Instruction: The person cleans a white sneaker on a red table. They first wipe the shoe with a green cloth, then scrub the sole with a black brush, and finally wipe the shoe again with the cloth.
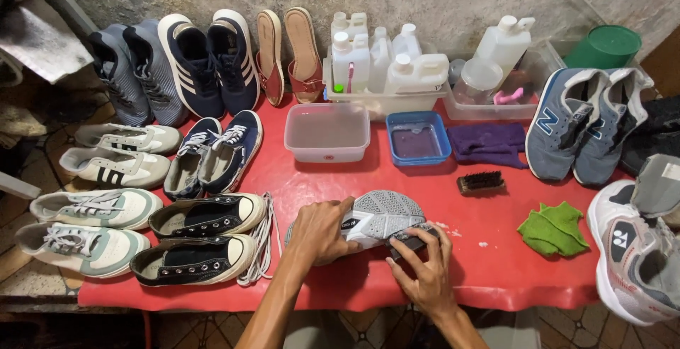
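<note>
Step in hand: scrubbing, by the look of it; the grey-and-white sports shoe (375,220) lies on its side on the red plastic-covered surface (489,264), patterned sole turned away from the person.
Left hand (322,232): fingers curled closed over the shoe's upper, pinning it down.
Right hand (423,267): fingers closed around a small dark brush (411,238), which is pressed against the shoe's side near the sole.
Next move calls for: a firm left grip while the brush works along the sole edge (my judgement only), short strokes so the shoe does not skid.
Edges: shoe and hands sit close to the near edge of the surface; little margin there.
Open room: a bare red strip to the right of the shoe, before the crumpled green cloth (554,229); behind it lie a wooden-backed bristle brush (481,182), a blue square tub (418,137) and a clear rectangular tub (327,132).
Crowded side: black-and-white canvas sneakers (202,239) with loose laces lie just left of the left hand.
</note>
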